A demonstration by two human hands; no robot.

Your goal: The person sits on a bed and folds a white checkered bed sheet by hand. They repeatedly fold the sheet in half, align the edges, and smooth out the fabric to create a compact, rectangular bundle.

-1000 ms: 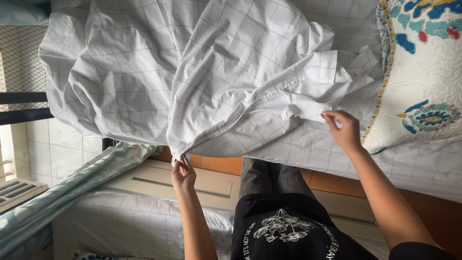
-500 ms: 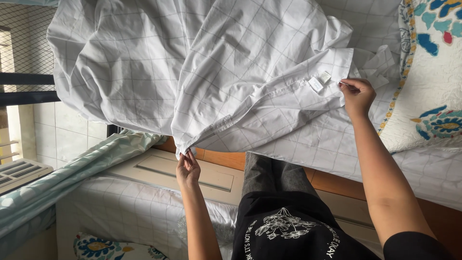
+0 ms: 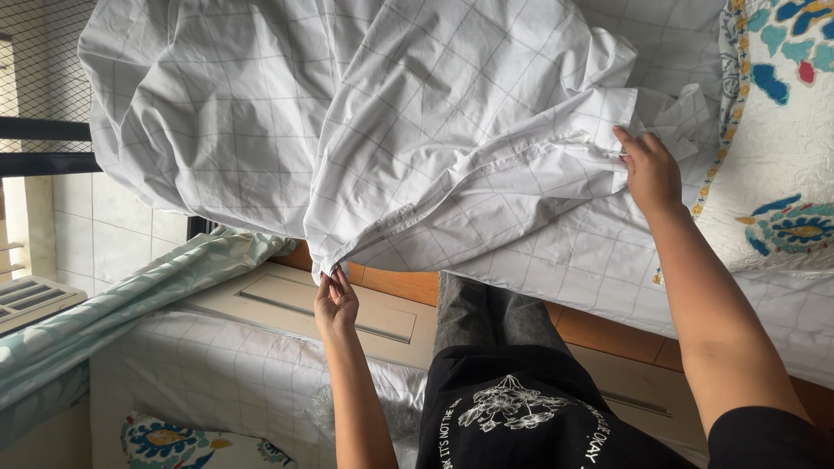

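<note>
I am pinching the white checked sheet (image 3: 417, 130) at its low corner with my left hand (image 3: 334, 302), while my right hand (image 3: 650, 169), now farther up the bed, is gripping its hem.

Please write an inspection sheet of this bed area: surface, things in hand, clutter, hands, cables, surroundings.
Surface: upper bunk mattress, covered in white checked fabric.
Job's things: white checked sheet, bunched and spread over the bunk.
Clutter: floral quilt at right; floral pillow on the lower bed.
Hands: left hand pinches a hanging sheet corner; right hand grips the sheet's hem.
Cables: nothing seen.
Surroundings: pale green curtain, tiled wall, wire mesh.
</note>
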